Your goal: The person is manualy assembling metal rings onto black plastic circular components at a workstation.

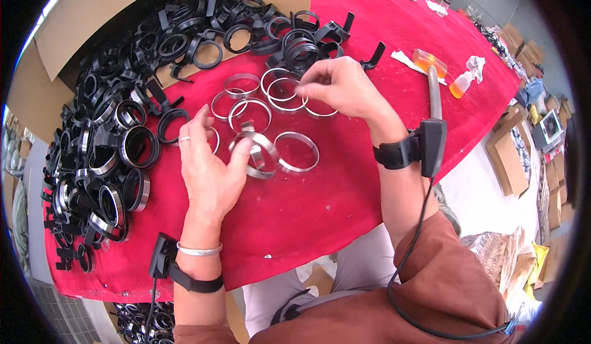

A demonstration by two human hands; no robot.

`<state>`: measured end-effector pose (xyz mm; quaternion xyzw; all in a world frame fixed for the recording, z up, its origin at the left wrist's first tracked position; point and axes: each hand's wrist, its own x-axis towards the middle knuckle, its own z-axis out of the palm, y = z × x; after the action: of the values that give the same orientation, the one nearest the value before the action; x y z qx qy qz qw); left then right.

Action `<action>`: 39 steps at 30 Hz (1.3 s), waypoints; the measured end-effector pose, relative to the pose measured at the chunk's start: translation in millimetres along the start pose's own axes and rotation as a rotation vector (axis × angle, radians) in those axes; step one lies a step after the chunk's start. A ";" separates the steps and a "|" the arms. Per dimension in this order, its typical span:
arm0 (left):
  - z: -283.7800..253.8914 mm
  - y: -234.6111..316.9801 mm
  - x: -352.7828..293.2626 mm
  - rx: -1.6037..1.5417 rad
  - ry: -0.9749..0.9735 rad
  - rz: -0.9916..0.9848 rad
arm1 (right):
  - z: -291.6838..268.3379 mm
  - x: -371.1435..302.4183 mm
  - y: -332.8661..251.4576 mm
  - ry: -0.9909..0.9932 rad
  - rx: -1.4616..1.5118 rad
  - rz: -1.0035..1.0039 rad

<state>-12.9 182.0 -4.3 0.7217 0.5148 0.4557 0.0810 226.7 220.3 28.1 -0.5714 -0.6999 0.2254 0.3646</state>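
We had the left hand [212,174] spread, thumb well apart from the fingers, the thumb overlapping a blurred wide silver ring [265,142] above the red counter [295,221]. We held the right hand [352,90] with thumb and forefinger close together at the rim of a thin silver ring [285,109]; we could not tell whether they gripped it. Black ring parts [138,147] lay heaped to our left.
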 end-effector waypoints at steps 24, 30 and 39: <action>-9.4 -12.7 3.2 0.250 0.271 0.232 | 0.5 33.0 78.6 0.641 -0.192 0.053; -5.8 -3.2 1.3 0.072 0.252 0.368 | -16.1 43.7 70.0 0.836 0.139 0.039; 4.5 -1.6 -0.8 0.008 0.134 0.394 | 32.5 -4.2 -28.4 0.393 0.159 -0.431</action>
<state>-10.7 183.6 -8.3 0.7767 0.3697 0.5077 -0.0473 184.0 212.5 27.3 -0.4121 -0.7012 0.0821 0.5760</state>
